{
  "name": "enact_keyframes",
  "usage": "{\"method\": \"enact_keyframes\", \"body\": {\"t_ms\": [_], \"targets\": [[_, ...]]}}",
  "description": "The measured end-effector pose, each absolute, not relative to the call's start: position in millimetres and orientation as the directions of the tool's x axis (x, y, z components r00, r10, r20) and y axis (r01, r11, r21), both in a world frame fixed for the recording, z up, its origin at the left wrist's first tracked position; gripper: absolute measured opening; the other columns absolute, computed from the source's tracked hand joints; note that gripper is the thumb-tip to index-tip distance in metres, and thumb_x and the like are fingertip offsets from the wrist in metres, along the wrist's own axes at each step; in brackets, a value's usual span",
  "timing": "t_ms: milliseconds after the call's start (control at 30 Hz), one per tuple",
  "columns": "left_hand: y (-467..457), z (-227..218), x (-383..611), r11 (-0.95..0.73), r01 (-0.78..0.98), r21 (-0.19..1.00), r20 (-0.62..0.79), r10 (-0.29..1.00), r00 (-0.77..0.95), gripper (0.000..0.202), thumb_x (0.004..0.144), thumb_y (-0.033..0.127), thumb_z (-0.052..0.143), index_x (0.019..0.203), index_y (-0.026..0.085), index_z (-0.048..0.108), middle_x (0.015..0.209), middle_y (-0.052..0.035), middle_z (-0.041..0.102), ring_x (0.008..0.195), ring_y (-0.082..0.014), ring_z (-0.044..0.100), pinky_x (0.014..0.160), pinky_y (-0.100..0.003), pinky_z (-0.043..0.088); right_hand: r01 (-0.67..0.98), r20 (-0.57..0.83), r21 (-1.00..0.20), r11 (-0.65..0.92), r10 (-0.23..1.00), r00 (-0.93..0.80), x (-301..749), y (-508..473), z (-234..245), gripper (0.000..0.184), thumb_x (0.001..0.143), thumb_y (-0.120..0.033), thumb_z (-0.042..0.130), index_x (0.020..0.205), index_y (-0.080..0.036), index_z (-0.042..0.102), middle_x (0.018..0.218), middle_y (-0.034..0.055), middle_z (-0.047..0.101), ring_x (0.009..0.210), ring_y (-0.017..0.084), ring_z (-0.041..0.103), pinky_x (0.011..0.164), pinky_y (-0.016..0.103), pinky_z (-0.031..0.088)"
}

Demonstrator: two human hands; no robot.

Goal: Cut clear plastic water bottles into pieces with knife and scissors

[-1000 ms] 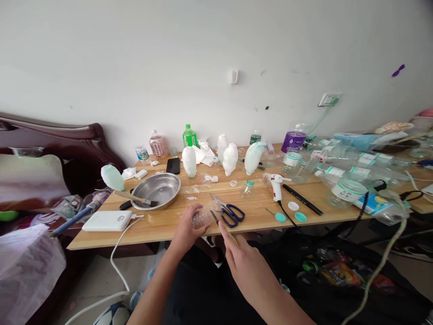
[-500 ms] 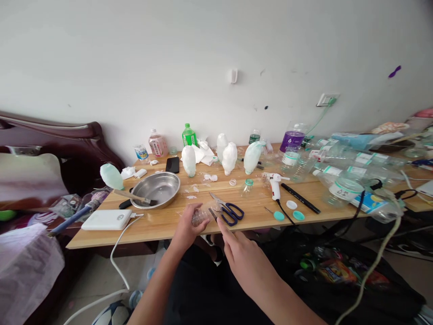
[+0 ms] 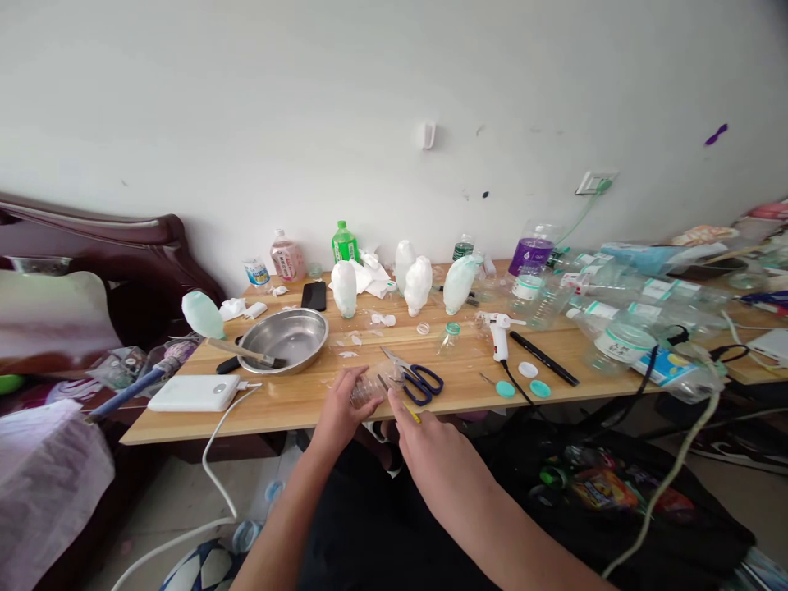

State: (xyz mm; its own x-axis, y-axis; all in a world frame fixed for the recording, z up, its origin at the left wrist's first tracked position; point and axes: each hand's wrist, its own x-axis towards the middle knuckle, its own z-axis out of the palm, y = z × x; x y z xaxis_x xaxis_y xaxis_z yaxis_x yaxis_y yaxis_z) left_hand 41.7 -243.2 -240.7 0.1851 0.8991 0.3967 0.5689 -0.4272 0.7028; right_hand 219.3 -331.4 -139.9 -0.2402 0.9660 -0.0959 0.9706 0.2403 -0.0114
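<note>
- Left hand (image 3: 342,408) grips a clear plastic bottle piece (image 3: 368,391) at the near edge of the worktop (image 3: 295,406); fingers curl over its top, thumb side toward the body.
- Bottle piece lies on its side, long axis running roughly left to right, open end facing the right hand.
- Right hand (image 3: 434,447) holds a small knife (image 3: 397,398): yellow handle pinched in the fingers, blade pointing up and left, tip at or touching the right end of the bottle piece. Contact proper cannot be confirmed at this size.
- Key relation: the piece sits just ahead and left of the right hand, directly under the left; the left hand is on it, the right reaches it only through the blade.
- Blue-handled scissors (image 3: 415,378) lie just beyond the knife, blades toward the far left.
- Steel bowl (image 3: 286,339) with a brush in it stands to the left, well apart from the hands; white power bank (image 3: 195,393) nearer the left edge.
- Glue gun (image 3: 498,332) and loose teal caps (image 3: 506,388) lie to the right.
</note>
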Motion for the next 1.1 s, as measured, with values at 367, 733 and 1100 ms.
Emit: {"method": "enact_keyframes", "body": {"t_ms": [367,733,1100], "targets": [[-243.8,-245.1,39.1,-0.452,0.559,0.695,0.397,0.89,0.226,0.058,0.079,0.037,0.073,0.131,0.026,0.048,0.124,-0.009,0.056,0.113,-0.023,0.058,0.101,-0.041,0.047,0.97,-0.113,-0.002,0.242,0.964,-0.241,216.0,-329.2,-130.8,0.058,0.093,-0.01,0.041,0.151,-0.019,0.034,0.095,0.015,0.071,0.076,0.024,0.073,0.062,0.028,0.056],[-242.1,-245.1,36.0,-0.446,0.583,0.679,0.399,0.891,0.217,0.059,0.078,0.039,0.074,0.131,0.026,0.05,0.126,-0.0096,0.058,0.117,-0.025,0.058,0.102,-0.042,0.047,0.981,-0.124,0.018,0.191,0.974,-0.187,202.6,-331.3,-136.2,0.062,0.091,-0.005,0.039,0.151,-0.017,0.032,0.1,0.018,0.07,0.075,0.02,0.073,0.061,0.025,0.055],[-238.6,-245.0,39.7,-0.458,0.599,0.657,0.411,0.884,0.225,0.06,0.077,0.044,0.074,0.129,0.024,0.052,0.122,-0.01,0.062,0.111,-0.0236,0.062,0.1,-0.039,0.05,0.984,-0.039,0.028,0.176,0.984,-0.174,207.2,-333.7,-194.4,0.066,0.091,-0.004,0.039,0.153,-0.024,0.026,0.097,0.0124,0.067,0.067,0.017,0.071,0.058,0.023,0.055]]}}
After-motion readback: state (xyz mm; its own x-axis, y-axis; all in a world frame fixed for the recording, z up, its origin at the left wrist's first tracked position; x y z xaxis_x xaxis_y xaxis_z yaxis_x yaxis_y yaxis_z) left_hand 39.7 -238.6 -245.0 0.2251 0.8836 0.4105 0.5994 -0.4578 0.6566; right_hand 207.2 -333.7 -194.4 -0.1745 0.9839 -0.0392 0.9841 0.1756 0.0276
